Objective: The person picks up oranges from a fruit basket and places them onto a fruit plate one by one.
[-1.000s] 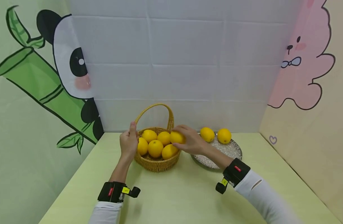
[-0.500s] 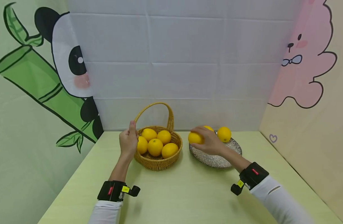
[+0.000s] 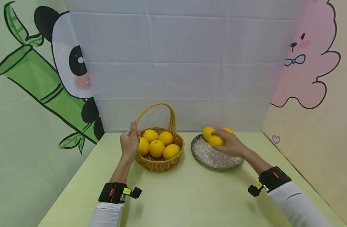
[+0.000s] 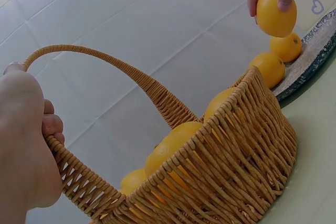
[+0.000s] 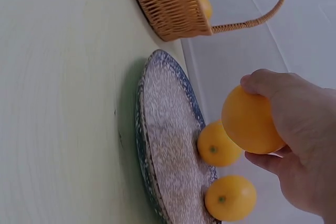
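Note:
My left hand [image 3: 130,143] grips the handle of a wicker basket [image 3: 159,166] on its left side, thumb up along it. Several oranges [image 3: 156,148] lie inside the basket. My right hand [image 3: 230,143] holds another orange [image 3: 217,140] over a speckled plate [image 3: 216,159]; in the right wrist view that orange [image 5: 249,121] sits between thumb and fingers, above the plate's surface. Two oranges rest at the plate's back: the left one [image 3: 207,132] shows mostly, while the right one [image 3: 228,129] is largely hidden behind my hand in the head view.
The pale green table [image 3: 173,198] stretches in front of the basket and plate. A white cloth wall [image 3: 187,78] stands close behind them, and side walls with a painted panda [image 3: 72,72] and a pink bear [image 3: 306,72] flank the table.
My right hand has carried the orange rightward from the basket's right edge to over the plate. The left hand keeps hold of the basket handle, and the basket stays in place.

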Action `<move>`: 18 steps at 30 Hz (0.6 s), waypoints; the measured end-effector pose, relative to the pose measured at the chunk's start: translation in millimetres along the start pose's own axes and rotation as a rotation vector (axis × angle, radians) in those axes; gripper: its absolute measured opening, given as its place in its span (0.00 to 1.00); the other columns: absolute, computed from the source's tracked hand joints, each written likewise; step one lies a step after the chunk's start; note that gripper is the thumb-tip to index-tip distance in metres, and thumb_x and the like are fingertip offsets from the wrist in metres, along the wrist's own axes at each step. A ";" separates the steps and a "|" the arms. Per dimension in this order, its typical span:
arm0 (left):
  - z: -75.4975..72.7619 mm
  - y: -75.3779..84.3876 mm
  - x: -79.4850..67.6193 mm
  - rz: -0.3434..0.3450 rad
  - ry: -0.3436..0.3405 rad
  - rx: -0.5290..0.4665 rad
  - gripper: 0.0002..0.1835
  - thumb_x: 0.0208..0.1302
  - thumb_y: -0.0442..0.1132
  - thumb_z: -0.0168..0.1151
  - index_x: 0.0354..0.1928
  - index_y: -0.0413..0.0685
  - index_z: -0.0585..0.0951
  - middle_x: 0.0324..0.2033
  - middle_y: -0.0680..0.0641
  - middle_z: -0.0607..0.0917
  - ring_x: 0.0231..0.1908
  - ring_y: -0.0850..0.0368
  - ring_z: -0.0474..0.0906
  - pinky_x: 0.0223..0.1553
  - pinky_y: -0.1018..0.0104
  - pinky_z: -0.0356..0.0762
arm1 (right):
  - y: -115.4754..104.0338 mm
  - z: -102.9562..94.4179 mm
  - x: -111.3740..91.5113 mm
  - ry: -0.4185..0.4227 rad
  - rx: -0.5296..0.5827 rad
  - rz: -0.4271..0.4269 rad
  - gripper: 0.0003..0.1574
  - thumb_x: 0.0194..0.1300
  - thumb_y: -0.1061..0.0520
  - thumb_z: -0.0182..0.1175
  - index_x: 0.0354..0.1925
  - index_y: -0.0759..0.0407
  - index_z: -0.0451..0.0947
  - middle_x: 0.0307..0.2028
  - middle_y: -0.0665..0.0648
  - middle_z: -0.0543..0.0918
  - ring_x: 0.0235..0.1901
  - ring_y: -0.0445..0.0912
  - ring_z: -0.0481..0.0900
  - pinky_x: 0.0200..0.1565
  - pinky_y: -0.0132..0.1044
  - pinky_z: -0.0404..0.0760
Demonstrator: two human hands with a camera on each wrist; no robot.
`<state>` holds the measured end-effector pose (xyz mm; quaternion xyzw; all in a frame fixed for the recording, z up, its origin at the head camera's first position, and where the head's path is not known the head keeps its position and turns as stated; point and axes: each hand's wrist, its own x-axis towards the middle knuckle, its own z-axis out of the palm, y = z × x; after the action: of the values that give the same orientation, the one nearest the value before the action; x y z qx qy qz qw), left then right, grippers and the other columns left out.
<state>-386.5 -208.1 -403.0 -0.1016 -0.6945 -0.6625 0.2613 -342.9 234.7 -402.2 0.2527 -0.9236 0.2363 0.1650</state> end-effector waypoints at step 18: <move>0.0 0.1 -0.6 -0.017 -0.001 -0.015 0.39 0.74 0.70 0.47 0.13 0.49 0.63 0.08 0.59 0.62 0.10 0.63 0.53 0.11 0.72 0.49 | 58.3 -23.1 -38.2 -0.041 -0.097 0.146 0.37 0.59 0.57 0.75 0.64 0.67 0.76 0.61 0.69 0.77 0.55 0.61 0.76 0.51 0.59 0.79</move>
<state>-385.9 -207.9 -403.2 -0.0979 -0.6906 -0.6698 0.2546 -339.1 305.9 -419.8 0.1814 -0.9531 0.1974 0.1406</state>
